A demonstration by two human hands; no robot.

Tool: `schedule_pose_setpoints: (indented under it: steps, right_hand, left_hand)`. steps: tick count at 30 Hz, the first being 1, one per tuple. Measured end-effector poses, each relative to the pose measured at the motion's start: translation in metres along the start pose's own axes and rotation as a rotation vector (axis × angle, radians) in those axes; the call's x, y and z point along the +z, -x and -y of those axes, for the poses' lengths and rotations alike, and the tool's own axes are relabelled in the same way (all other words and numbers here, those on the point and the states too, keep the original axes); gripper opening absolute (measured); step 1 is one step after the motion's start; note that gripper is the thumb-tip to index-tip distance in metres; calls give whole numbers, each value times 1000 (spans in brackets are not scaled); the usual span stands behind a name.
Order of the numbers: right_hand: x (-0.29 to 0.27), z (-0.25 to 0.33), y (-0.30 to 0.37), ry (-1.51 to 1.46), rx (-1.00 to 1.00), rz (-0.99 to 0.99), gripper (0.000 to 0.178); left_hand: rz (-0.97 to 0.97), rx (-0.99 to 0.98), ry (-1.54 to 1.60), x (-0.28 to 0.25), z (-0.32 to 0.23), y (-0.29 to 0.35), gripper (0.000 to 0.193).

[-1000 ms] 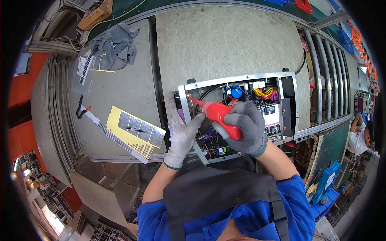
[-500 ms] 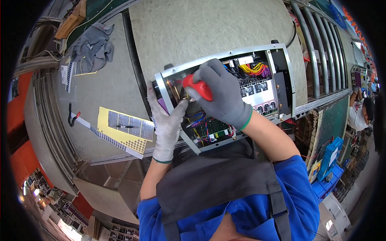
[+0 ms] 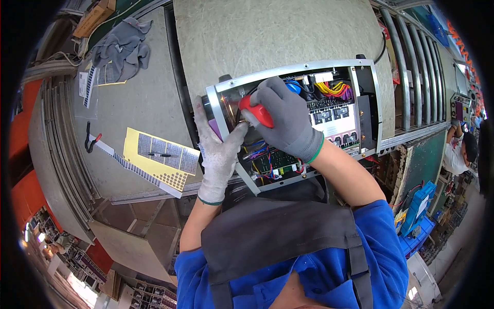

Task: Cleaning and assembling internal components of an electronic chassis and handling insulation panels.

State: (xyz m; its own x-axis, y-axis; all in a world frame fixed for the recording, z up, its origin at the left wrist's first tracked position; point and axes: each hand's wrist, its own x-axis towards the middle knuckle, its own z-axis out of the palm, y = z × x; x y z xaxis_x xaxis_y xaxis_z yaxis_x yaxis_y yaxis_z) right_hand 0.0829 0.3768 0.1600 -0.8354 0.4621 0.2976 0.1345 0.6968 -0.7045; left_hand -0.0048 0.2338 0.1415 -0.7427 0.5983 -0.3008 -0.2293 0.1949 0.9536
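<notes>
An open metal-framed electrical unit [image 3: 288,70] lies on the workbench in front of me, full of wires and circuit boards. My right hand [image 3: 286,114], in a grey glove, is closed round a rounded red hand tool [image 3: 259,114] that looks like a screwdriver. It holds the tool inside the left end of the unit; the tip is hidden. My left hand [image 3: 218,149], in a whitish glove, grips the unit's left end panel [image 3: 218,114]. Its fingers lie along the outside and its thumb reaches over to the inner side, close to the red tool.
Left of the unit lie a yellow sticker sheet [image 3: 135,147] with a dark pen on it, a striped strip [image 3: 135,170] and a grey cloth [image 3: 123,49]. Metal rollers [image 3: 418,77] stand to the right. A blue case [image 3: 419,208] sits lower right, and another person [image 3: 458,154] is beyond.
The whole view has shifted slightly, so bench and unit sit a little further right at the top. Both hands keep their places on the unit and the red tool.
</notes>
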Motion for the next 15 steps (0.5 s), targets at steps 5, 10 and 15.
schedule_pose_setpoints:
  steps: [5,10,15]
  right_hand:
    - [-2,-7,-4,-5,-48,-161,30]
    - [-58,-8,4,-373,271,-252,29]
    - [-93,-10,2,-262,209,-144,27]
  left_hand:
    - [134,-70,35,-6,-3,-1,114]
    - [175,-5,-4,-14,-6,5,121]
    - [149,-62,-8,-15,-2,2,117]
